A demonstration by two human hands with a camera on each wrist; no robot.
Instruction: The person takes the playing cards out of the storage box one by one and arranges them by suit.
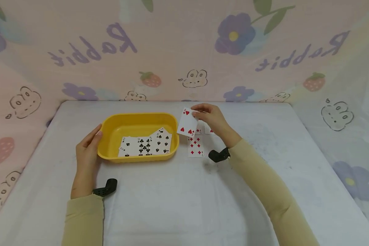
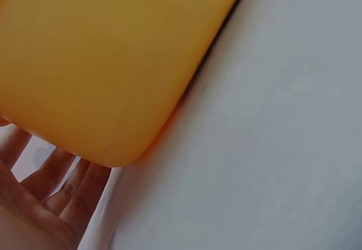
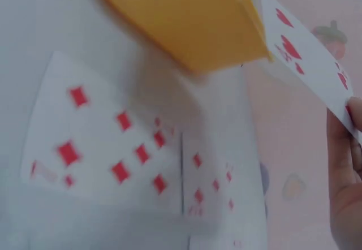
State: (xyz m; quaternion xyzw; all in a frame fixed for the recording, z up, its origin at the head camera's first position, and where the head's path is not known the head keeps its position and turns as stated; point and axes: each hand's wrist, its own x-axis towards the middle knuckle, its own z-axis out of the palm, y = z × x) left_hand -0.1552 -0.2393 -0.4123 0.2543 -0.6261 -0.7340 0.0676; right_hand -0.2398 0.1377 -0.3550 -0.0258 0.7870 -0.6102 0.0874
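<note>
Pinched between the thumb and fingers of my right hand (image 1: 213, 118) is a four of hearts card (image 1: 187, 123), held up by the right end of the yellow tray (image 1: 138, 159). My left hand (image 1: 87, 148) rests against the tray's left end; in the left wrist view its fairly straight fingers (image 2: 85, 196) touch the outer wall. Black-suited cards lie inside the tray, among them a two of spades (image 1: 126, 145), a nine of clubs (image 1: 144, 145) and a six of spades (image 1: 163, 143). Beneath the right hand lies a seven of diamonds (image 1: 196, 147) on the table.
Behind the seven lies another diamond card (image 3: 212, 185), partly covered by the held card in the head view. A further red card (image 1: 208, 129) sits to its right, mostly hidden by the hand. A printed curtain (image 1: 178, 51) hangs behind the white-covered table (image 1: 172, 198).
</note>
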